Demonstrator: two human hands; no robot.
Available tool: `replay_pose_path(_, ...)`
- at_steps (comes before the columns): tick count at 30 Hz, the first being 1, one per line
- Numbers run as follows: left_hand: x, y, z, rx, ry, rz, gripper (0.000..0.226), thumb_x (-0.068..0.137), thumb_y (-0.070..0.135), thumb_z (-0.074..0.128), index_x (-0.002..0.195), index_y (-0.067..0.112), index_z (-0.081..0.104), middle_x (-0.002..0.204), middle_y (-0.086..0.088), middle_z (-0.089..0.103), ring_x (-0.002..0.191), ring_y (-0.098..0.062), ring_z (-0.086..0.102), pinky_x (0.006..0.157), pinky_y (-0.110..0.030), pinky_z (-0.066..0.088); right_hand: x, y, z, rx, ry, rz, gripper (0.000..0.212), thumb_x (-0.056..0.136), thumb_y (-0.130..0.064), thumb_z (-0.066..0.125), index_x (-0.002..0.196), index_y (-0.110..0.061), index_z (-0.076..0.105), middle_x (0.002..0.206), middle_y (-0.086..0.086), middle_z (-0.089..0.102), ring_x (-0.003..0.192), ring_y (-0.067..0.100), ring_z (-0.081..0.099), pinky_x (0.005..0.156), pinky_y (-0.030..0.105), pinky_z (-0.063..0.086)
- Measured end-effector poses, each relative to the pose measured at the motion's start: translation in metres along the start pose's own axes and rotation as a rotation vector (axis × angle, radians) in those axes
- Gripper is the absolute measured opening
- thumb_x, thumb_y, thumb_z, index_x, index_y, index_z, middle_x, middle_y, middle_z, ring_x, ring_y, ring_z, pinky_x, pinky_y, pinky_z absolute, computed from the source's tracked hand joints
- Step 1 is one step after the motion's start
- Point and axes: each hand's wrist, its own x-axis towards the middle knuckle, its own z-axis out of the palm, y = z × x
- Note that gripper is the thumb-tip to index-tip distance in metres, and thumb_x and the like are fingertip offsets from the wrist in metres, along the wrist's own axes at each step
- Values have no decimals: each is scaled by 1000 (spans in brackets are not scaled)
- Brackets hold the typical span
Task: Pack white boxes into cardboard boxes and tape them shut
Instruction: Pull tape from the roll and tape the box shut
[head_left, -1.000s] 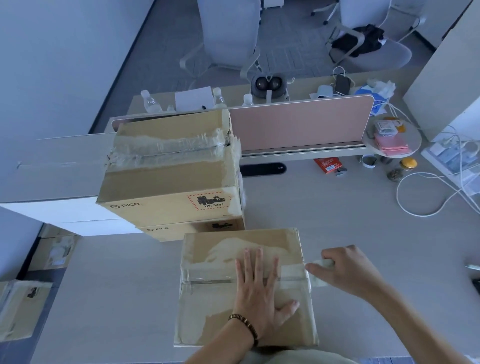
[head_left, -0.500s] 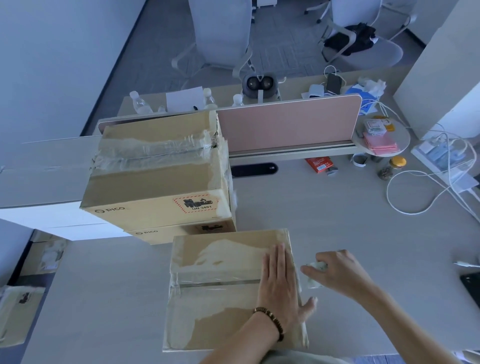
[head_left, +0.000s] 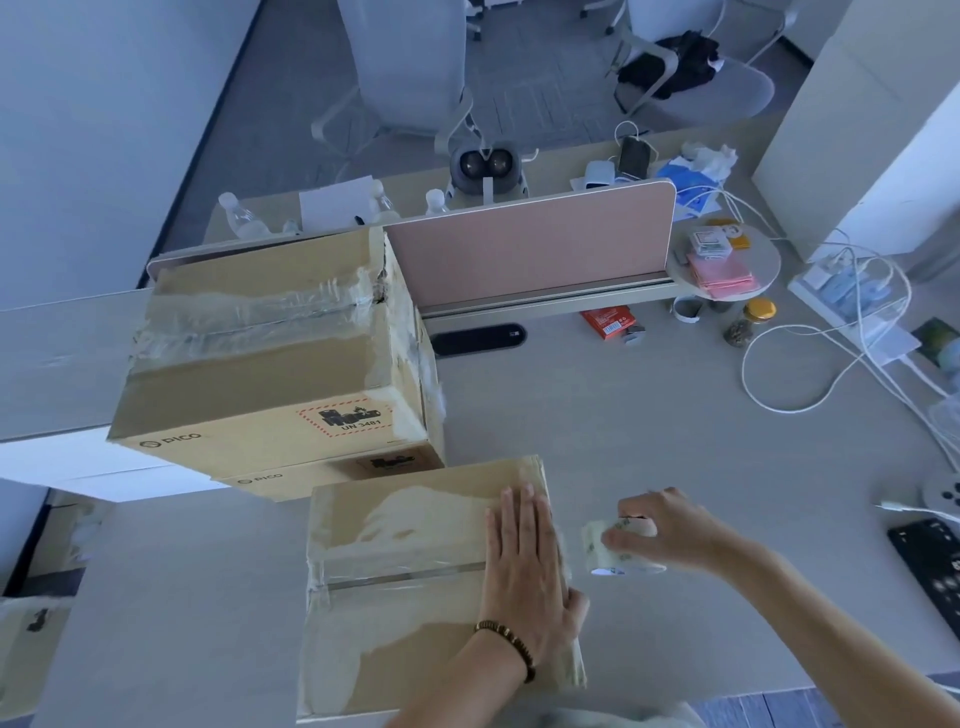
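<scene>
The left hand lies flat with straight fingers on the right part of the top of the cardboard box, pressing the tape strip down near the right edge. A second ago this hand was more in the middle of the lid; it has slid to the right along the seam, so the strip is now smoothed over almost its whole length. The right hand holds the tape roll, with its fingers curled round it, just beside the right edge of the box and low over the counter. Before, this hand was pinching the tape close against the box edge; now the roll is a little apart from it and more clearly visible. I cannot tell if the tape is already cut or still joins the roll to the box. In my judgement the closing of this box is nearly done: what remains is to bring the tape end down the right side and to separate it from the roll. The white boxes are not visible; I suppose they are inside, since the lid is shut. Behind this box, touching or nearly touching its far left corner, stands a stack of two taped cartons with printed labels. Farther right on the counter lie a white cable and a small red packet, well apart from the work.
</scene>
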Motion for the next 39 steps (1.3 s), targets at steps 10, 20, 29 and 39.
replay_pose_path(10,1,-1,3,-11,43,1,108,63,48,55,156,6,20,162,-24,12,150,-46,6,116,-59,13,-3,25,-9,56,-45,134,53,72,-71,63,72,-19,54,67,-7,49,70,10,50,58,25,38)
replay_pose_path(20,-10,-26,5,-38,87,-25,108,62,52,58,157,14,24,163,-19,15,151,-40,12,117,-56,15,10,24,-5,-96,-69,-43,25,92,-55,55,80,-33,53,72,-9,53,84,16,45,82,26,30)
replay_pose_path(29,-14,-33,-1,20,-19,-238,109,63,38,54,158,9,9,164,-20,3,149,-48,-1,117,-65,10,32,12,21,130,-79,69,59,65,-72,53,67,-14,42,58,-4,33,67,16,36,72,30,30)
replay_pose_path(39,-13,-21,-3,40,-23,-265,104,66,37,47,158,7,6,164,-21,1,150,-45,-7,115,-69,10,48,25,13,-101,-117,10,67,69,-82,60,61,-18,40,62,-6,47,82,22,50,76,30,36)
